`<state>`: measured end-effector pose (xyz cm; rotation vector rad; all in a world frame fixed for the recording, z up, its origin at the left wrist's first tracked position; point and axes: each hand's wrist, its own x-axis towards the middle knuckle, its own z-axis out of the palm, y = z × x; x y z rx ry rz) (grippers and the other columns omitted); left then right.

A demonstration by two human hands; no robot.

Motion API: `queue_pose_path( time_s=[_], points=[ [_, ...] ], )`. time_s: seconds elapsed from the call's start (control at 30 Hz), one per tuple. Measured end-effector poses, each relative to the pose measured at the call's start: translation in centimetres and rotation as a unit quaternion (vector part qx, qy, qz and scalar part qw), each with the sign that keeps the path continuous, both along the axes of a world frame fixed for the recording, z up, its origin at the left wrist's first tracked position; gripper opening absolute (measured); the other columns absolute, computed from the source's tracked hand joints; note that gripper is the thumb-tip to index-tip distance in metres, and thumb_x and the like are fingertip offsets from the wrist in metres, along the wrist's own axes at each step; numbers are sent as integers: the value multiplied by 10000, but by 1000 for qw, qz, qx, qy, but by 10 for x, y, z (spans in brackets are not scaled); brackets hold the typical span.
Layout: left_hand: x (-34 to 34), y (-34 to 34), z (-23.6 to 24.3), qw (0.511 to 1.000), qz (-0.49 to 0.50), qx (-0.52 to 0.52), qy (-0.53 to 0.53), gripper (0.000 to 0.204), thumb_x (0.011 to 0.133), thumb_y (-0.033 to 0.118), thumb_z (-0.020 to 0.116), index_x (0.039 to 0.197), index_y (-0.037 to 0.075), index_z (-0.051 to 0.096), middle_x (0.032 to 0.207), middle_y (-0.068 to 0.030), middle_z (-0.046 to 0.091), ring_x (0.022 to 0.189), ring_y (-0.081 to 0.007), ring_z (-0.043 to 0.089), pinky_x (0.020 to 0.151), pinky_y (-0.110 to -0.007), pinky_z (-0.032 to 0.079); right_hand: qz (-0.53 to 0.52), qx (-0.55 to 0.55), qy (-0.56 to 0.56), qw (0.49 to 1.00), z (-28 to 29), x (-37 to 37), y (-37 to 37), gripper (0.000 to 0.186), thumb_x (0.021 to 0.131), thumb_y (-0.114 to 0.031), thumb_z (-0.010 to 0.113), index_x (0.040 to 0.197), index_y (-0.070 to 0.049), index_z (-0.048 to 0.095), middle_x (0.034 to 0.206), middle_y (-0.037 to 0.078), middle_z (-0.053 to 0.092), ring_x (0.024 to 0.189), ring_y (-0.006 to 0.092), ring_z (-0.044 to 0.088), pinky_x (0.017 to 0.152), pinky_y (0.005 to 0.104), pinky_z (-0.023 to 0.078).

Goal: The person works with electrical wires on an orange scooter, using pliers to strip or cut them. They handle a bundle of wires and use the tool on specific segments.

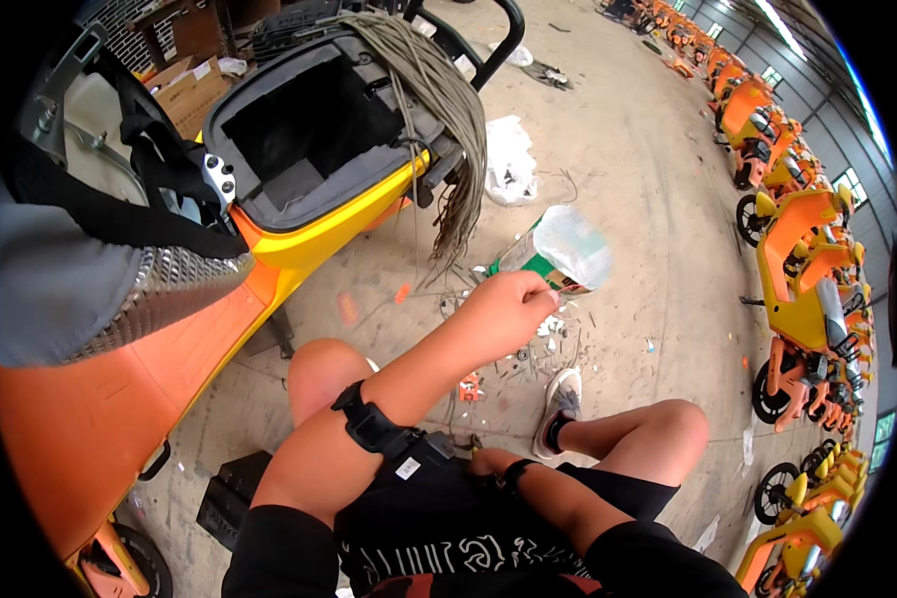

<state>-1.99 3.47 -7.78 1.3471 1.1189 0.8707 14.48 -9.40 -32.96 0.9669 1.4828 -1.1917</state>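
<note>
The scooter (299, 189) stands left of the person. On the floor (648, 169) ahead lies a clear bag (566, 249), light, limp and probably slippery; best pinched at its mouth. The left hand (513, 304), fingers closed (seemingly pinching something small), reaches it; the right hand (488, 461) is mostly hidden, grip unclear.

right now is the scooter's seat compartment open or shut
Open. The seat is swung up to the left, and the dark storage compartment shows its hollow inside, with a bundle of grey cables draped over its rim.
</note>
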Motion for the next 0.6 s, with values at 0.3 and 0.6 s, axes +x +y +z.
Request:
queue_pose_path(
  time_s=[0.3, 0.6],
  points=[
    [17, 7, 21, 979, -24, -100, -174, 206, 1002, 200, 580, 1079, 27, 661, 717, 47, 525, 603, -41, 449, 529, -220, 365, -204, 14, 124, 971, -92, 64, 37, 383, 874, -312, 603, 1081, 7, 644, 986, 170, 689, 858, 322, 679, 677, 440, 556],
    [-1, 2, 35, 962, 53, -88, -254, 195, 1024, 215, 556, 1101, 56, 639, 708, 62, 464, 590, -24, 408, 513, -195, 317, -507, -7, 299, 809, 188, 62, 136, 405, 933, -148, 599, 1274, 56, 519, 1135, 182, 681, 979, 285, 695, 861, 380, 565]
  ],
)
